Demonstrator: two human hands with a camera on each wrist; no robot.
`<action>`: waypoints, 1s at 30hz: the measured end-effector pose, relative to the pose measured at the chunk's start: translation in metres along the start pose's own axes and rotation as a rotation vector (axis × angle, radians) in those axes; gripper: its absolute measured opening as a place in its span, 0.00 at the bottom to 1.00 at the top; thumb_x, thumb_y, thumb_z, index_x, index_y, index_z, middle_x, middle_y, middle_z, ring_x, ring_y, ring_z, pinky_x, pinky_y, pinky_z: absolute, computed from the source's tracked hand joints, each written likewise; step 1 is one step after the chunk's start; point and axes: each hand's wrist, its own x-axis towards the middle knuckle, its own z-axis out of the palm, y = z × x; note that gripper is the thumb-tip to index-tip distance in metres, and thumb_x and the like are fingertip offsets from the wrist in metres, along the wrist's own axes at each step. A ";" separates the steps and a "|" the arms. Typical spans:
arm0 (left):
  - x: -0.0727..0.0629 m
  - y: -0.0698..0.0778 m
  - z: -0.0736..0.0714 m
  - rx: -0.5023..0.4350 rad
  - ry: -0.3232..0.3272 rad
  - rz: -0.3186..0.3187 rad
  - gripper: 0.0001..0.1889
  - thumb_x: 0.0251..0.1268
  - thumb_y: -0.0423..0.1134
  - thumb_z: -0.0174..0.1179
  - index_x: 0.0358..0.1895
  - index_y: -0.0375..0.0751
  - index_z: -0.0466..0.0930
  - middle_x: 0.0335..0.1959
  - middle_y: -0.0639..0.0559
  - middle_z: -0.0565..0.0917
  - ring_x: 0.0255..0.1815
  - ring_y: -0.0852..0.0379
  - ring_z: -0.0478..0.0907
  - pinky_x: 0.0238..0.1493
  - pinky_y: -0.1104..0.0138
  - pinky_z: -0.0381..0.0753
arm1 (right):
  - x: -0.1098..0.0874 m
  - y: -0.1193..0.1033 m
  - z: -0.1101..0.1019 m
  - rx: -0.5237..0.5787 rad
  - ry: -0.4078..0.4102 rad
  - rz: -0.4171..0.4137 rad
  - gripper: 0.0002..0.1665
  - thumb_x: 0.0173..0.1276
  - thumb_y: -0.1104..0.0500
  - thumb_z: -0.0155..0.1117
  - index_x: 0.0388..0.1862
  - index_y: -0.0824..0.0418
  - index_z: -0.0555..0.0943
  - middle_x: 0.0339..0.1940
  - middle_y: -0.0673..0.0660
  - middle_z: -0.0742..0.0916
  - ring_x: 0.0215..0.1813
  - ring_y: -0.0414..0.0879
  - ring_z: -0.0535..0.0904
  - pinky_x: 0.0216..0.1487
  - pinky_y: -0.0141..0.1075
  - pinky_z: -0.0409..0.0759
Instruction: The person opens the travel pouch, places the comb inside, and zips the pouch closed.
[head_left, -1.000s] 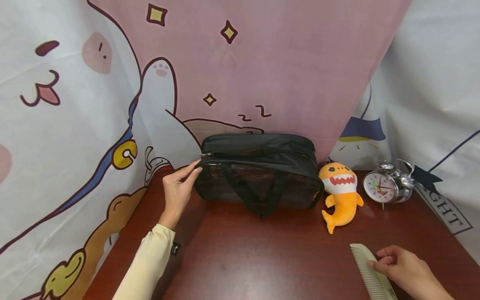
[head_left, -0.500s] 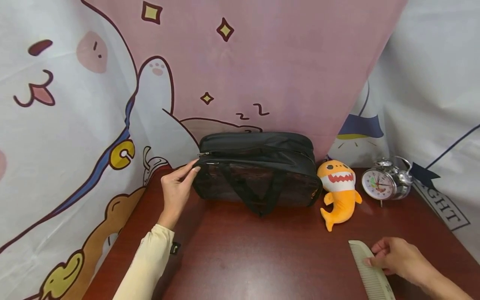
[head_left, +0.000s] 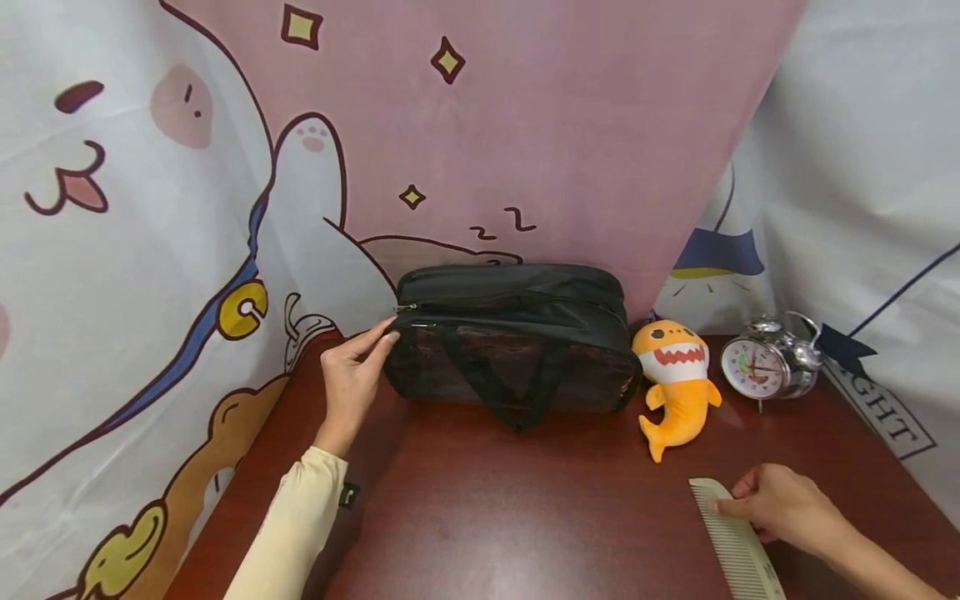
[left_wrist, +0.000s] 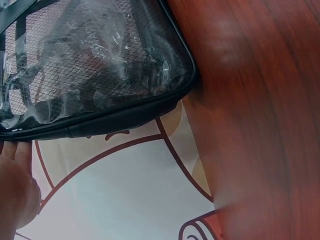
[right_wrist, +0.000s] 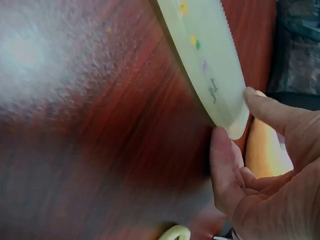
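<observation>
A black bag (head_left: 592, 367) with a clear mesh-lined front and a V-shaped strap stands at the back of the table. My left hand (head_left: 351, 379) pinches its upper left corner, just below the metal zip pull (head_left: 406, 307). At the lower right, my right hand (head_left: 791, 504) holds a pale green comb (head_left: 738, 550) between thumb and fingers near its far end. Small coloured prints and dark lettering show on the comb (right_wrist: 210, 65) in the right wrist view. The comb's near end is cut off by the head view's lower edge.
Right of the bag lies an orange shark plush (head_left: 684, 392), close against it. A silver twin-bell alarm clock (head_left: 757, 368) stands farther right. Printed cloth (head_left: 525, 125) hangs behind and beside the red-brown table (head_left: 487, 500). A pale curved object (right_wrist: 176, 233) shows partly in the right wrist view.
My right hand has shifted slightly up and left with the comb, its thumb now lying farther over the teeth. The left hand keeps its hold on the bag's corner.
</observation>
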 end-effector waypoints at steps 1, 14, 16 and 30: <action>0.001 0.000 0.001 -0.005 0.003 0.003 0.14 0.66 0.33 0.74 0.53 0.45 0.93 0.50 0.49 0.93 0.51 0.67 0.90 0.52 0.76 0.85 | 0.002 -0.001 0.000 -0.014 0.000 0.001 0.37 0.48 0.31 0.85 0.34 0.61 0.83 0.29 0.52 0.83 0.30 0.43 0.83 0.33 0.39 0.87; 0.000 0.034 0.003 -0.014 0.027 -0.015 0.13 0.64 0.26 0.72 0.51 0.35 0.92 0.48 0.37 0.92 0.50 0.74 0.88 0.51 0.81 0.83 | 0.006 -0.006 -0.004 -0.038 -0.028 -0.068 0.35 0.49 0.34 0.86 0.33 0.62 0.82 0.30 0.51 0.85 0.29 0.43 0.84 0.30 0.39 0.87; 0.000 0.035 0.003 -0.012 0.024 -0.014 0.13 0.64 0.26 0.72 0.52 0.36 0.92 0.48 0.37 0.92 0.50 0.74 0.88 0.51 0.81 0.83 | 0.008 -0.007 -0.005 -0.032 -0.035 -0.077 0.35 0.49 0.35 0.87 0.33 0.63 0.82 0.29 0.52 0.85 0.28 0.43 0.84 0.30 0.39 0.87; 0.000 0.035 0.003 -0.006 0.031 -0.006 0.12 0.65 0.27 0.72 0.51 0.35 0.92 0.48 0.38 0.92 0.50 0.73 0.88 0.51 0.80 0.83 | 0.014 -0.006 -0.009 -0.036 -0.051 -0.124 0.33 0.46 0.37 0.89 0.31 0.59 0.82 0.28 0.50 0.84 0.33 0.43 0.82 0.33 0.38 0.87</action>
